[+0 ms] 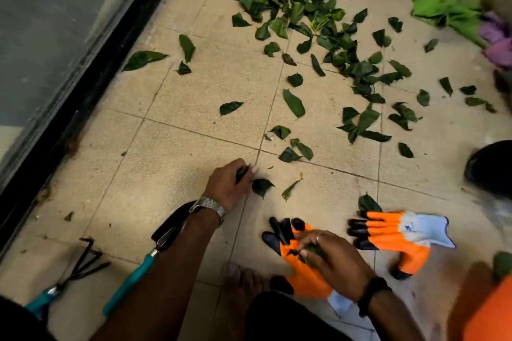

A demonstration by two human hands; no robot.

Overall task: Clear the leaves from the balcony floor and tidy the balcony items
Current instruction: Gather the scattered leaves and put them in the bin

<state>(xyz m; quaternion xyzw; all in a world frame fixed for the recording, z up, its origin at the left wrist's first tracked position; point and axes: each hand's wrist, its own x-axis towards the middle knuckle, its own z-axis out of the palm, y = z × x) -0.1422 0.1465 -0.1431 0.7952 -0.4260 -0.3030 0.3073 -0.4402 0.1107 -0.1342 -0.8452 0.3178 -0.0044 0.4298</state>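
Dark green leaves (293,103) lie scattered over the beige tiled balcony floor (194,108), thickest at the top centre. My left hand (228,184) reaches low to the floor and pinches a leaf between its fingers, with another leaf (261,187) lying just beside it. My right hand (331,256) holds a small bunch of leaves and hovers over an orange garden glove (307,279) with black claw tips. A second orange and white glove (399,235) lies to the right.
A teal-handled trowel (133,279) and a teal-handled hand rake (69,279) lie at bottom left. A black door frame (91,75) runs along the left. A green cloth (448,12) and purple cloth (498,41) sit top right, a black pot (490,167) at right. My bare foot (241,285) is below.
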